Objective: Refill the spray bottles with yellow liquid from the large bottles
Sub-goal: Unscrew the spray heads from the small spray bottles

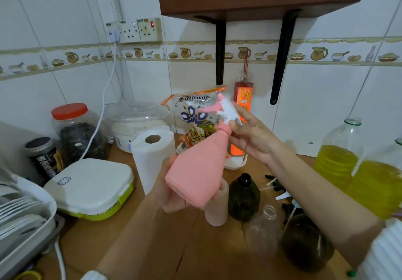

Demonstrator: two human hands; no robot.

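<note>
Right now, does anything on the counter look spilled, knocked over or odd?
No spill shows. Loose spray heads lie scattered on the wooden counter beside the uncapped dark bottles. The pink spray bottle is held tilted in both hands.

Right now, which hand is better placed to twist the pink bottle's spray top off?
The right hand: its fingers already grip the spray top at the neck. The left hand holds the pink bottle at its base, steadying it.

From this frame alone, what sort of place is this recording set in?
Most likely a home kitchen counter: white tiled wall with a food-motif border, a rice cooker, a kitchen paper roll and a dish rack of plates beside the worktop.
</note>
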